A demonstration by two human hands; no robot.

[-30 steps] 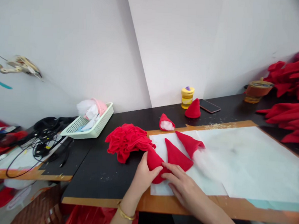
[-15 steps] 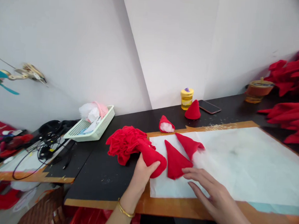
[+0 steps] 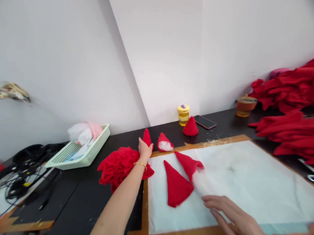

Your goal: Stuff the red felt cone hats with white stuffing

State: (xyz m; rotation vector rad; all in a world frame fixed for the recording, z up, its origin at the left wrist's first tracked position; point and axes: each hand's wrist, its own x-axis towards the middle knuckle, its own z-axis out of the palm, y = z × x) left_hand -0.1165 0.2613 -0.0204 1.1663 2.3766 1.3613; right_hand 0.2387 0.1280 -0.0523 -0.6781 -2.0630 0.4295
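My left hand (image 3: 144, 150) is stretched far forward and closed on a red felt cone (image 3: 146, 136), which it holds on the black table beside a stuffed red cone (image 3: 165, 142). Just left of my forearm lies a heap of red felt pieces (image 3: 118, 165). Two flat red cones (image 3: 176, 184) (image 3: 189, 163) lie on the white paper sheet (image 3: 249, 180), with a wisp of white stuffing (image 3: 206, 180) at the mouth of the farther one. My right hand (image 3: 233, 218) rests flat on the sheet near its front edge, fingers spread, holding nothing.
Another upright red cone (image 3: 191, 126), a yellow jar (image 3: 183, 114) and a phone (image 3: 205, 122) stand at the back. A pale green basket (image 3: 77, 151) sits left, cables (image 3: 22, 180) beyond it. A brown cup (image 3: 245, 106) and piles of red felt (image 3: 298, 115) fill the right.
My left hand carried the stuffed cone from the sheet's near corner forward to the stuffed cone at the back. My right hand slid off the flat cones toward me.
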